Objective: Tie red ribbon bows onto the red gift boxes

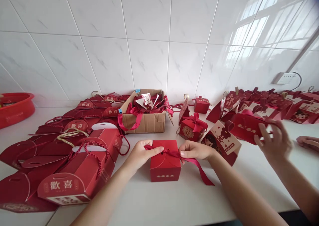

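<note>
A red cube-shaped gift box [165,169] stands on the white table in front of me, its flaps folded together on top. A red ribbon [203,173] crosses its top, with one long end trailing right onto the table. My left hand [142,154] pinches the ribbon at the box's left side, its thumb over the top. My right hand [195,150] pinches the ribbon at the right edge of the box. Just behind stands a smaller red box with a tied bow [195,125].
Large red boxes with cords [82,166] crowd the left. A cardboard box [144,123] of ribbons and a red basin [16,110] stand behind. At right, another person's hand [276,143] holds a red box [245,128]; more boxes line the wall.
</note>
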Available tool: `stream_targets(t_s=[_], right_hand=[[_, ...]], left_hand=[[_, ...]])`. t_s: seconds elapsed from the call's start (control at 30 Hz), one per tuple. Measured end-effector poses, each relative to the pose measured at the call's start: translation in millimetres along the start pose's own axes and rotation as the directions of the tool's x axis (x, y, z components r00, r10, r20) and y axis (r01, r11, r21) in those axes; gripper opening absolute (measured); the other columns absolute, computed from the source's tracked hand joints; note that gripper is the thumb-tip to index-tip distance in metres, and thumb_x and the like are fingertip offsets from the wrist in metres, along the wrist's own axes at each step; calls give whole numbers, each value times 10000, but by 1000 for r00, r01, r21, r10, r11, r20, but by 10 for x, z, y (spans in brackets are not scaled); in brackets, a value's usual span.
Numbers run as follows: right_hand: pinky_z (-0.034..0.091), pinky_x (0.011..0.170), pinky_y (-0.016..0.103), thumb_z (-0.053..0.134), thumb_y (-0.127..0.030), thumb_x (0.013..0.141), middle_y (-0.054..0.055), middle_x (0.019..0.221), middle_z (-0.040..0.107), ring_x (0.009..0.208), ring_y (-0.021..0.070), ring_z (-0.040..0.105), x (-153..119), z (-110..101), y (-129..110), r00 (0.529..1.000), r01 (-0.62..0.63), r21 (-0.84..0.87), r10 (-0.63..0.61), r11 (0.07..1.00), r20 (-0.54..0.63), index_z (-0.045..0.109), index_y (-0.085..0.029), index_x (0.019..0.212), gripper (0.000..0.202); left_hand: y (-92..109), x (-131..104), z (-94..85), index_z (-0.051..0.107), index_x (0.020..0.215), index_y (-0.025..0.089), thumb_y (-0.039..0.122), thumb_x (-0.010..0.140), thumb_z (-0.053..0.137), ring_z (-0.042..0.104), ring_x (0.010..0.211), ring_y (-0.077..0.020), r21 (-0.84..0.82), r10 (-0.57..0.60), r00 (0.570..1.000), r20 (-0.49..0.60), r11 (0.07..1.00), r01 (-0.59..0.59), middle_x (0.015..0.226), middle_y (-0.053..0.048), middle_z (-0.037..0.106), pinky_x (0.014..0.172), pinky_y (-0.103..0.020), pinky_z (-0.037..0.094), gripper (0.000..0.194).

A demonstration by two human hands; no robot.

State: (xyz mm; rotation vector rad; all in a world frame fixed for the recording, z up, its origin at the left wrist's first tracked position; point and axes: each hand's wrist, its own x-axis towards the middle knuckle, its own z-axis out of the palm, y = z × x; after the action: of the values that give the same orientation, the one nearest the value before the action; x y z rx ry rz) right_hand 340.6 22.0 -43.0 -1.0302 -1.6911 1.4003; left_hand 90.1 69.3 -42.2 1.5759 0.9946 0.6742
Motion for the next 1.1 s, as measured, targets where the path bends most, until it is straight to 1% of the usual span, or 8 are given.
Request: stream_targets(t_s=[0.13,0.23,0.37,0.47,0.7,0.83,1.0,1.1], right_hand=[[525,829,410,564,-333,907,70,1173,590,992,231,605,-26,18,-70,1000,13,9,-13,1000,-16,568,-150,1169,320],[538,789,387,553,-328,914,69,1133,602,946,206,619,-48,15,-110,999,41,30,-41,999,-14,567,-143,1155,304],[492,609,260,625,-357,862,11,766,632,636,108,573,-33,42,-125,996,89,71,-88,993,-20,646,-119,899,242],[425,580,241,691,-372,797,-16,585,572,558,89,496,6,107,-113,987,149,111,-142,983,-70,665,-125,727,258],[447,621,261,651,-371,831,18,694,610,636,121,537,46,310,-112,940,289,171,-245,942,-236,704,-157,828,221],[450,588,253,595,-394,870,20,724,601,619,117,529,59,386,-133,912,333,177,-268,926,-312,709,-177,906,248],[462,751,290,594,-410,869,25,774,628,763,147,570,56,441,-169,913,325,137,-273,936,-303,700,-192,1008,279],[460,710,284,578,-403,880,26,767,631,747,149,561,56,466,-175,919,311,78,-279,947,-279,680,-195,1057,292]], left_hand=[[24,-16,27,313,678,212,519,660,719,421,578,-100,-5,7,999,-37,1000,-7,646,65,404,528,-202,316,509],[33,-22,44,414,924,246,477,626,757,511,737,-140,0,42,985,-168,999,-43,841,29,485,621,-233,420,510],[11,-1,69,381,1168,254,451,593,783,535,973,-197,36,95,961,-260,995,-89,1074,-50,514,817,-306,447,729],[2,8,81,386,1178,241,446,613,769,523,1034,-212,62,135,956,-262,990,-123,1114,-67,520,910,-344,415,713],[62,-26,118,342,1308,247,459,662,741,541,1078,-240,-23,74,990,-119,997,-77,1229,-112,492,887,-367,457,789],[85,-26,122,455,1269,230,432,678,737,515,1147,-261,71,133,981,-142,990,-124,1236,-113,532,946,-390,426,685],[193,-53,92,673,1017,219,420,792,623,493,1192,-246,268,431,878,-207,888,-373,1198,-84,596,1048,-376,335,306],[319,-69,125,699,1002,221,461,819,580,542,1134,-242,253,416,894,-166,894,-370,1120,-76,654,998,-352,386,324]])
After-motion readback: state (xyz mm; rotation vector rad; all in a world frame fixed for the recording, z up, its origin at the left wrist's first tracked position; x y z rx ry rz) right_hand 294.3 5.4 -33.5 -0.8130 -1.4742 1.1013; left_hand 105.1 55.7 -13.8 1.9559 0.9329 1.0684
